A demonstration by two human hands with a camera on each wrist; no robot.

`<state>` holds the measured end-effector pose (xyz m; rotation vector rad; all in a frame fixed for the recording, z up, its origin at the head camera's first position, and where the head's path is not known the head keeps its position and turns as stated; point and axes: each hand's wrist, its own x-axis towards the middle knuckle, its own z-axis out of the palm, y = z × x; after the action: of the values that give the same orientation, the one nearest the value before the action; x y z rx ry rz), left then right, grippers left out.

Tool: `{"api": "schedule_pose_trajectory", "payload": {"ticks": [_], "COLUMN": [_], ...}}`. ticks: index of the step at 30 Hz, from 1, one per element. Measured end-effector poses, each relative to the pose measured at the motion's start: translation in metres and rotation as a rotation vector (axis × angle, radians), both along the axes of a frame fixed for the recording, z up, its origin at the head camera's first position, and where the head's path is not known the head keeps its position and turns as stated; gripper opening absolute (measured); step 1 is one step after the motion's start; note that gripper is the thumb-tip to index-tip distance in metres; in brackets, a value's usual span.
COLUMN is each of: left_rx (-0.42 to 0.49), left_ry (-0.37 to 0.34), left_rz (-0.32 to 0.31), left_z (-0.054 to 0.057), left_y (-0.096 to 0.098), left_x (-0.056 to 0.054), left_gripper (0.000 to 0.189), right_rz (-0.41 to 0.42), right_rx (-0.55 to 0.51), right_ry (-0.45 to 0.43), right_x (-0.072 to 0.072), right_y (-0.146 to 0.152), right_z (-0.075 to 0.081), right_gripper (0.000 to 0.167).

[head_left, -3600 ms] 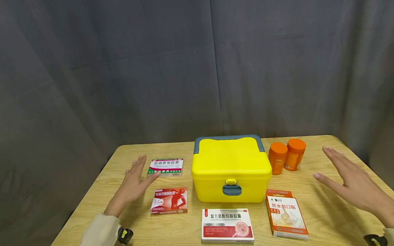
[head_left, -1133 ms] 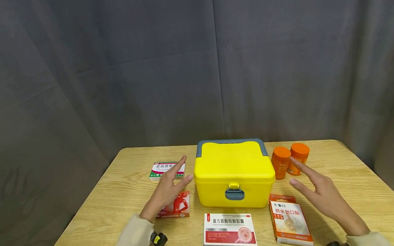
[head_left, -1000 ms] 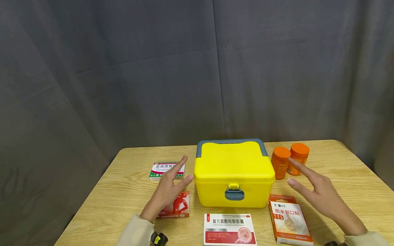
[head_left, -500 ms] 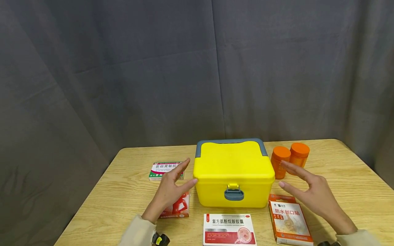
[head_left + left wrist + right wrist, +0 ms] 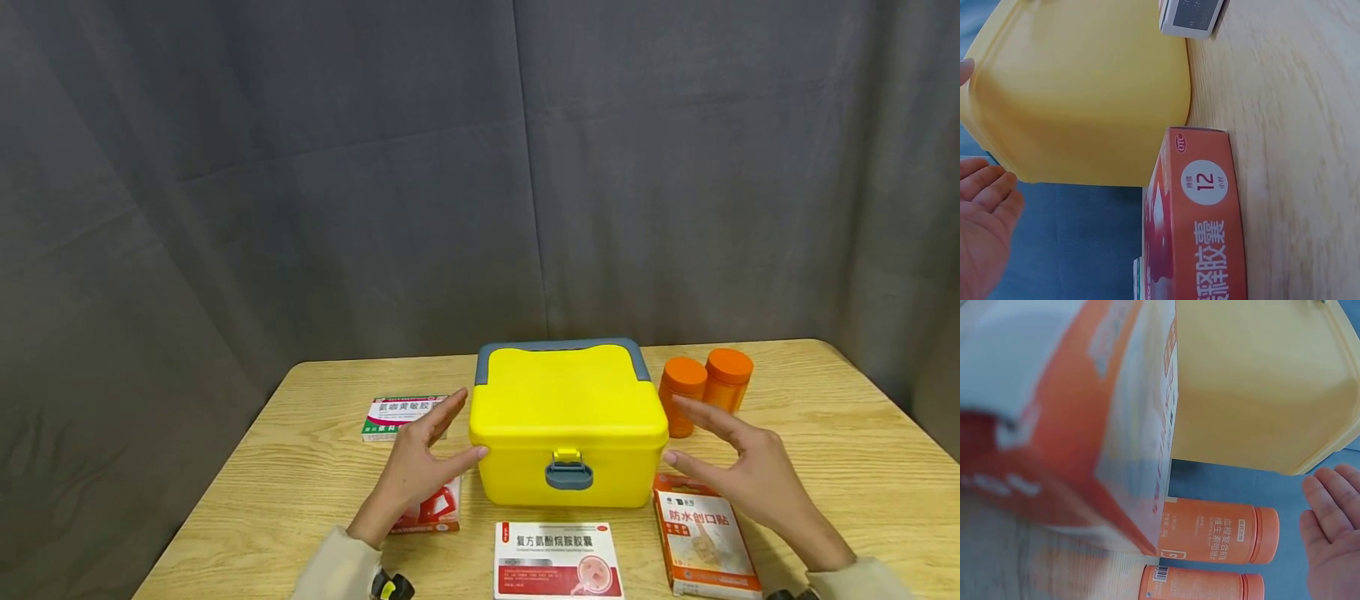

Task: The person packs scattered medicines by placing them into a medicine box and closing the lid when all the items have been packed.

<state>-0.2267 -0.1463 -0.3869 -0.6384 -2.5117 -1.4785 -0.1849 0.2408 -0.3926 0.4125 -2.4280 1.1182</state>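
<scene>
A yellow storage box (image 5: 570, 400) with a grey-blue rim and front latch (image 5: 568, 475) stands closed at the middle of the table. My left hand (image 5: 416, 467) is at its left side, thumb tip by the front corner and fingers extended along the side. At the right side, my right hand (image 5: 757, 475) mirrors this, thumb and fingers spread. In the wrist views the left fingers (image 5: 988, 187) and right fingers (image 5: 1329, 500) are near the lid's edge; whether they touch it I cannot tell. Neither hand holds anything.
Beneath the left hand lies a red medicine box (image 5: 431, 508), with a green-and-white one (image 5: 393, 412) behind. A white-and-red medicine box (image 5: 558, 562) lies in front. On the right are a plaster box (image 5: 705, 537) and two orange bottles (image 5: 681, 383), partly behind the right hand.
Both hands have come inward from wide apart to the two sides of the yellow box. Over the last second they have closed in slightly further. The box and the packages keep their places.
</scene>
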Motion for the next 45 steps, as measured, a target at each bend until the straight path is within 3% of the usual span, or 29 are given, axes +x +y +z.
{"api": "schedule_pose_trajectory", "payload": {"ticks": [5, 15, 27, 34, 40, 45], "left_rx": [0.017, 0.037, 0.073, 0.111, 0.112, 0.148], "left_ry": [0.029, 0.069, 0.046, -0.028, -0.07, -0.067], "left_rz": [-0.021, -0.062, -0.11, -0.1, -0.067, -0.079], "left_z": [-0.002, -0.008, -0.008, -0.007, 0.007, 0.018], "left_y": [0.0, 0.001, 0.001, 0.002, 0.007, 0.01], "left_x": [0.0, -0.002, -0.001, -0.002, 0.009, 0.017], "left_gripper": [0.075, 0.075, 0.075, 0.074, 0.072, 0.068], "right_rz": [-0.015, 0.044, 0.03, 0.025, 0.025, 0.038], "right_rx": [0.027, -0.005, 0.01, -0.007, -0.045, -0.093], "right_ry": [0.021, 0.022, 0.105, 0.107, 0.085, 0.072], "right_x": [-0.001, -0.003, -0.006, -0.005, -0.004, -0.004], "right_y": [-0.001, -0.006, -0.009, -0.01, -0.012, -0.014], "right_z": [0.0, 0.0, -0.003, -0.002, -0.001, 0.0], "right_gripper": [0.061, 0.063, 0.061, 0.059, 0.057, 0.056]}}
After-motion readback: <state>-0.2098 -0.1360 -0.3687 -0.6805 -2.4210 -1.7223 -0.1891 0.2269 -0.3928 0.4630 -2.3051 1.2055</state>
